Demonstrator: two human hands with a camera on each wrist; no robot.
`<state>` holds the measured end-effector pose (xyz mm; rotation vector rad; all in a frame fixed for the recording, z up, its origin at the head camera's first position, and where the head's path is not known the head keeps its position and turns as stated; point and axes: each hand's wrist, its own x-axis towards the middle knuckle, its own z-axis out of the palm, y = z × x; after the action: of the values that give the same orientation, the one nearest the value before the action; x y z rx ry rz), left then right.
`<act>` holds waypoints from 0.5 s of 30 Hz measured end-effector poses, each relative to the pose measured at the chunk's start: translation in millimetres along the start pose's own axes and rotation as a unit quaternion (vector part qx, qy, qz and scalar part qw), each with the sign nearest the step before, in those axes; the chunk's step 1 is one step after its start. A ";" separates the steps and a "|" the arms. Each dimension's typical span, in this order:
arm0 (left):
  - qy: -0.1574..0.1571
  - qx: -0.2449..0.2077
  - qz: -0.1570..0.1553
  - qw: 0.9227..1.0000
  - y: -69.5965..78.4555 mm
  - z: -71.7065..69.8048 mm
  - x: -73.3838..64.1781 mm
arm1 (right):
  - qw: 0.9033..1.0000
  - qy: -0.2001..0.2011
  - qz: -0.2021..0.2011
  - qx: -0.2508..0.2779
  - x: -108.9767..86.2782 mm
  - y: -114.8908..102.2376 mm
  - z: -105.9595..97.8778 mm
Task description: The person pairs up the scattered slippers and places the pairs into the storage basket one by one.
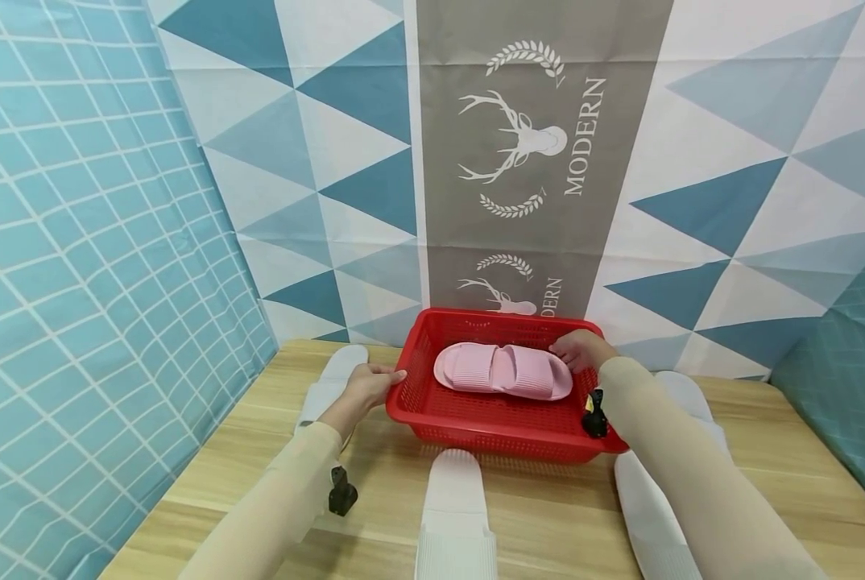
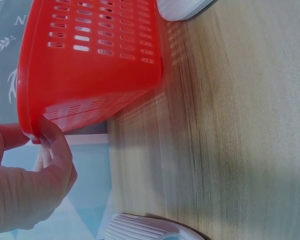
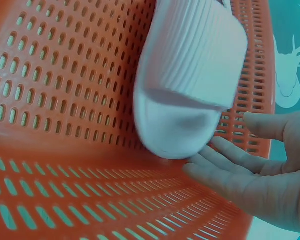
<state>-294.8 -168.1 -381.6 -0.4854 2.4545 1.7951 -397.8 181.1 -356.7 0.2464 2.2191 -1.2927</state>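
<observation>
A red plastic basket (image 1: 505, 439) with slotted walls stands on the wooden table by the back wall. Inside it lie pink ribbed slippers (image 1: 501, 370), end to end and partly overlapping. My left hand (image 1: 370, 387) pinches the basket's left rim, thumb and fingers on either side, as the left wrist view shows closely. Inside the basket's right end is my right hand (image 1: 581, 349), its fingers extended beside the toe of a pink slipper (image 3: 182, 125). Whether the fingertips touch that slipper I cannot tell.
White slippers lie around the basket: one (image 1: 337, 374) behind my left hand, one (image 1: 456, 515) in front, and others (image 1: 653, 515) partly hidden under my right arm. Patterned sheeting (image 1: 360, 161) rises behind the table (image 1: 541, 515), with blue tiled sheeting (image 1: 92, 242) at left.
</observation>
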 end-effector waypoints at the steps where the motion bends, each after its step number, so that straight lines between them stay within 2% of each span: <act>1: 0.000 0.000 -0.001 1.000 0.3 0.7 -0.2 | 1.000 0.000 -0.002 -0.002 -1.8 0.2 -1.0; 9: 0.002 -0.004 -0.002 1.000 2.3 1.9 -1.3 | 1.000 -0.011 -0.020 0.020 -20.0 -4.9 -8.3; 15: 0.008 0.013 0.007 1.000 -2.9 -1.5 -1.6 | 0.998 -0.014 -0.045 -0.039 -38.3 -6.4 -5.6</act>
<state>-292.2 -169.9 -383.5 -0.4837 2.4942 1.7682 -370.8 186.9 -328.9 0.0992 2.2732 -1.2448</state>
